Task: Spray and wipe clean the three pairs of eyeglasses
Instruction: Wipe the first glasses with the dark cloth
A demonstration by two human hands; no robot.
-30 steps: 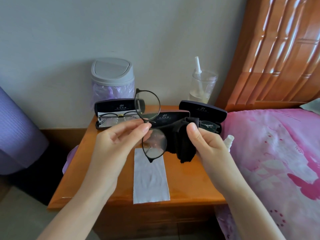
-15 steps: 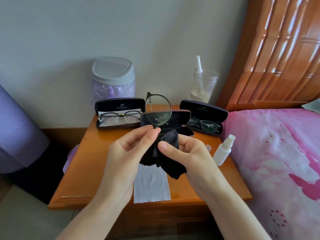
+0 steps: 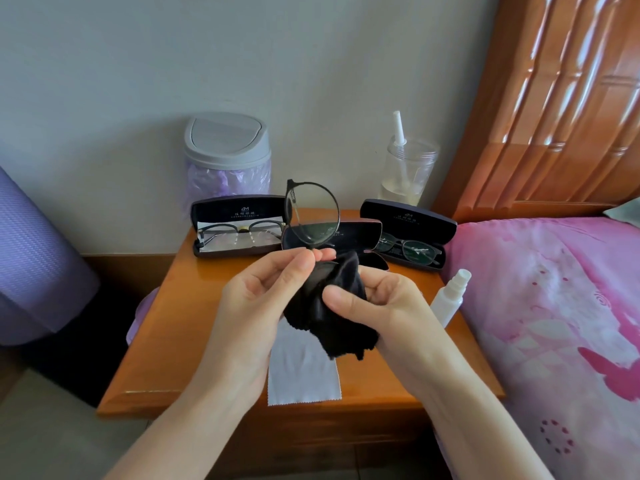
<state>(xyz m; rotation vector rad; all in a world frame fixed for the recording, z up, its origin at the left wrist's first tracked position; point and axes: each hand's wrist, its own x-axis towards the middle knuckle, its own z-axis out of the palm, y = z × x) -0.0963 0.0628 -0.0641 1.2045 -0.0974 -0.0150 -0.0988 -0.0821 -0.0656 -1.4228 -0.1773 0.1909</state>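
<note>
Over the desk (image 3: 214, 327), left hand (image 3: 256, 303) pinches round glasses (image 3: 313, 216), right hand (image 3: 377, 303) grips black cloth (image 3: 329, 317); two cased pairs likely remain.

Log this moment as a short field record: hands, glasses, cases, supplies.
left hand: pinches round black-framed glasses upright at the bridge
right hand: grips black cloth around the lower lens
left case: open, glasses inside
middle case: open, behind the hands
right case: open, glasses inside
spray bottle: on nightstand
white cloth: flat, front edge
</note>
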